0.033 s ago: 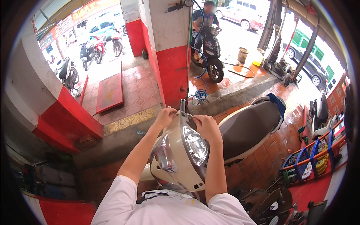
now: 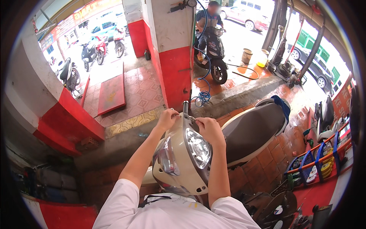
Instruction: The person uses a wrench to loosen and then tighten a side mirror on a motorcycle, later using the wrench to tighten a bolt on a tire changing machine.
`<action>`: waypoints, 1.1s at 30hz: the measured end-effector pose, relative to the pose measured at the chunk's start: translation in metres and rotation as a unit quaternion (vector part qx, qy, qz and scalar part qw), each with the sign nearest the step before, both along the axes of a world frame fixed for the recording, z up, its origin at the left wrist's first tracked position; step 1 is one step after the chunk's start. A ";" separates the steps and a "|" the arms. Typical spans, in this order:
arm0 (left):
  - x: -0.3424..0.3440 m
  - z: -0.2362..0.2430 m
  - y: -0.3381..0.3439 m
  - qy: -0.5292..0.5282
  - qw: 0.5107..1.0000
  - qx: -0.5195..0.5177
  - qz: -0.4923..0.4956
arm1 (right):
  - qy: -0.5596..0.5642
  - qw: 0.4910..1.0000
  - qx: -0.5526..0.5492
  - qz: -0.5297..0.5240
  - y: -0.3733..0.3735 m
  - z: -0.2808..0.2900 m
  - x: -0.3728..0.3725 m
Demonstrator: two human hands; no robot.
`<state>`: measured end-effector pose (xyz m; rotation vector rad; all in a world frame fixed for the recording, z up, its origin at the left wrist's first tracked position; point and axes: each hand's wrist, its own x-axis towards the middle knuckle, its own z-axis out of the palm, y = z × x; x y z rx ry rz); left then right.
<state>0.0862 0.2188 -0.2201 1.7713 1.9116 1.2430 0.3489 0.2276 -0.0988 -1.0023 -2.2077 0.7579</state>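
A cream scooter stands directly below me, its clear headlight on the front panel and its brown seat out to the right. My left hand is closed with fingertips pinched at the upper left of the front panel, beside the upright handlebar end; what they hold is too small to name. My right hand is closed at the panel's upper right, fingertips on small metal fittings by the handlebar; I cannot make out exactly what it grips.
A person sits on a black scooter beyond a concrete step, near a coiled blue hose. A red-and-white pillar rises ahead. A red ramp board lies left. A rack with blue dividers is at right.
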 end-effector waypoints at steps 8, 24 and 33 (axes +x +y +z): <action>0.007 0.030 -0.008 -0.026 0.991 0.054 0.118 | 0.022 0.997 -0.071 0.015 -0.001 0.002 -0.002; 0.056 0.098 -0.119 -0.434 0.885 0.055 -0.160 | 0.123 0.991 -0.057 0.019 -0.088 0.056 -0.009; 0.055 0.107 -0.188 -0.401 0.877 -0.055 -0.259 | 0.111 0.981 -0.054 -0.149 -0.208 0.033 -0.011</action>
